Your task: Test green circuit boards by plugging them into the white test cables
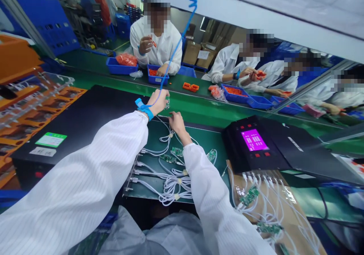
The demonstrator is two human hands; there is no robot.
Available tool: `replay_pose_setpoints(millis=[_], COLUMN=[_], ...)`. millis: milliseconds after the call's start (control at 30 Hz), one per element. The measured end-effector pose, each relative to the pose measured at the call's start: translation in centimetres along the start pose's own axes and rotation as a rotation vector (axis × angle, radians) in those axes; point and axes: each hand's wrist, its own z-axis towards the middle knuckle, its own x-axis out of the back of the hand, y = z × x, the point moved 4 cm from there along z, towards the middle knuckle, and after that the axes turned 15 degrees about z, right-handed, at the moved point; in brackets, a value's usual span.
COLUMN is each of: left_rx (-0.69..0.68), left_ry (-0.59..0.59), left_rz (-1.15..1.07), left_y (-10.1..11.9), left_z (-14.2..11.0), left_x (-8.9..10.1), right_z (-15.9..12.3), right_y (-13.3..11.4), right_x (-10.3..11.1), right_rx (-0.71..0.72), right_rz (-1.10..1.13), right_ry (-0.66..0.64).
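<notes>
Circuit board (167,102) pinched in left hand (158,100), fingers closed on it, near far edge of dark green surface (212,133). Right hand (176,122) just beside, fingers curled near white cable end; cannot tell whether gripping. Blue strap (144,109) around left wrist. Nearer: bundled white cables (173,186), more boards (168,158). Left: black box (75,129). Right: black device (273,141), purple display lit. Beyond: co-workers in white, blue bins (234,94) with orange parts.
</notes>
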Motion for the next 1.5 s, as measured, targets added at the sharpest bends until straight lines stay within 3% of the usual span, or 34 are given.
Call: replay_pose_setpoints(millis=[133, 200, 367, 467, 667, 967, 1300, 1500], left_rx=[-0.138, -0.14, -0.001, 0.014, -0.013, -0.035, -0.017, 0.011], left_ry=[0.004, -0.02, -0.14, -0.167, -0.243, -0.264, -0.252, -0.207], left_rz=[0.035, 0.002, -0.272, -0.381, -0.414, -0.43, -0.51, -0.507], left_y=[0.3, -0.3, -2.4, -2.7, -2.4, -2.6, -2.4, -2.6], left_z=[0.3, 0.5, 0.5, 0.4, 0.3, 0.3, 0.4, 0.4], left_x=[2.3, 2.9, 3.0, 3.0, 2.9, 2.9, 3.0, 3.2], right_z=[-0.9, -1.7, -3.2, -3.4, -3.2, -2.8, -2.2, -2.5], right_y=[-0.2, -0.2, 0.1, 0.1, -0.4, -0.1, -0.5, -0.4], right_x=[0.9, 1.3, 2.6, 2.9, 2.8, 2.1, 1.4, 2.0], right_rx=[0.106, 0.152, 0.239, 0.228, 0.199, 0.18, 0.17, 0.172], right_rz=[0.117, 0.162, 0.479, 0.622, 0.721, 0.831, 0.906, 0.943], right_ry=[-0.083, -0.108, 0.049, 0.127, 0.199, 0.21, 0.212, 0.278])
